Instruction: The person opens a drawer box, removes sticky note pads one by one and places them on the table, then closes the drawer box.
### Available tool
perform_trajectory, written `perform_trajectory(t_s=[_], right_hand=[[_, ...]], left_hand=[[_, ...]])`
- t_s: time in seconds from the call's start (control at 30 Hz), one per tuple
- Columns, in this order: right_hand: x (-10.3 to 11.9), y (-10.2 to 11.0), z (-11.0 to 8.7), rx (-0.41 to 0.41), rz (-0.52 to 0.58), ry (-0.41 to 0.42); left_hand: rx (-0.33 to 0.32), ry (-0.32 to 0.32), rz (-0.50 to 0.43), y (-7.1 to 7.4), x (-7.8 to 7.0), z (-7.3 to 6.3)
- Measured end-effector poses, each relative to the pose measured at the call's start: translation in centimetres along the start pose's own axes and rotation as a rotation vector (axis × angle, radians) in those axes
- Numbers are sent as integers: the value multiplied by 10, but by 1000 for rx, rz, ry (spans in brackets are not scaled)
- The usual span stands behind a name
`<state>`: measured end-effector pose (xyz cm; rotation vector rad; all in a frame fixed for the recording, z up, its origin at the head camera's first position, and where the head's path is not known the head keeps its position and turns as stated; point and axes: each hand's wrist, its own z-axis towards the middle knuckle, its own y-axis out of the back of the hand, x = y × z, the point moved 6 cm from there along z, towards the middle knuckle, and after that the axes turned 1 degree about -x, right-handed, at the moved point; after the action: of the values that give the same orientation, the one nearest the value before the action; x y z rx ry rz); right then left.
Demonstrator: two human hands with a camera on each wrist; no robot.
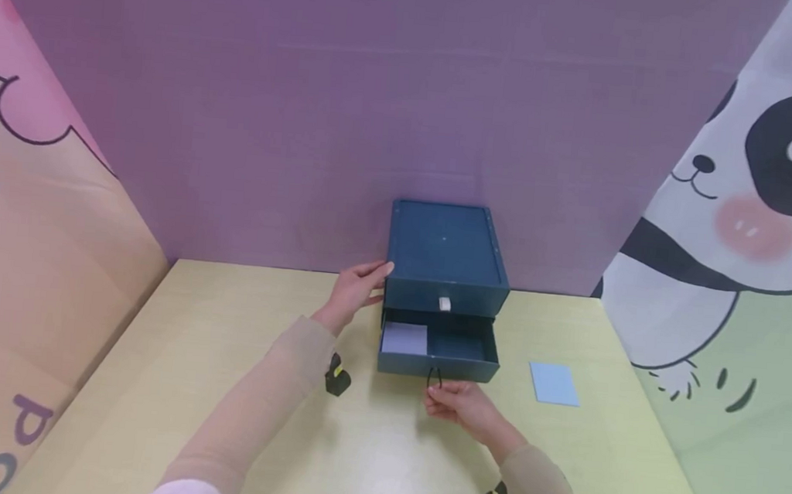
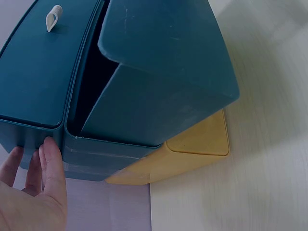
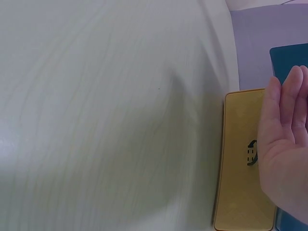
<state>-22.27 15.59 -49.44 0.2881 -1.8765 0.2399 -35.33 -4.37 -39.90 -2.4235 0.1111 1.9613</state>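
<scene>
A dark blue drawer box (image 1: pixel 448 243) stands against the back wall, its middle drawer (image 1: pixel 456 370) pulled out. Inside that drawer, on the left, lies a pale lavender paper pad (image 1: pixel 405 338). My right hand (image 1: pixel 463 406) pinches the drawer's thin black pull loop (image 1: pixel 435 376) in the head view; in the right wrist view its fingers (image 3: pixel 291 103) hide the loop. My left hand (image 1: pixel 358 290) rests against the box's left side, beside the top drawer. Its fingertips touch that side in the left wrist view, fingers (image 2: pixel 54 168) nearly straight.
Below the open drawer sits a yellow bottom drawer (image 3: pixel 245 192) with a dark pull. The top drawer, with its white tab (image 2: pixel 54 17), is closed. A light blue card (image 1: pixel 554 383) lies on the pale table (image 1: pixel 379 463) to the right of the box. A purple cloth (image 1: pixel 308 116) hangs behind.
</scene>
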Motion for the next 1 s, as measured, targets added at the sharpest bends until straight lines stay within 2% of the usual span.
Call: perform_trajectory(t_s=[0.3, 0.53, 0.87, 1.0], right_hand=[[4, 2, -2, 23, -37, -2], [5, 0, -5, 54, -50, -6], [5, 1, -5, 77, -74, -5], [2, -1, -6, 95, -53, -20]], left_hand=[[5, -14, -10, -1, -2, 3], [-3, 8, 10, 1, 1, 2], [-2, -21, -11, -1, -3, 2], [-3, -2, -2, 0, 0, 1]])
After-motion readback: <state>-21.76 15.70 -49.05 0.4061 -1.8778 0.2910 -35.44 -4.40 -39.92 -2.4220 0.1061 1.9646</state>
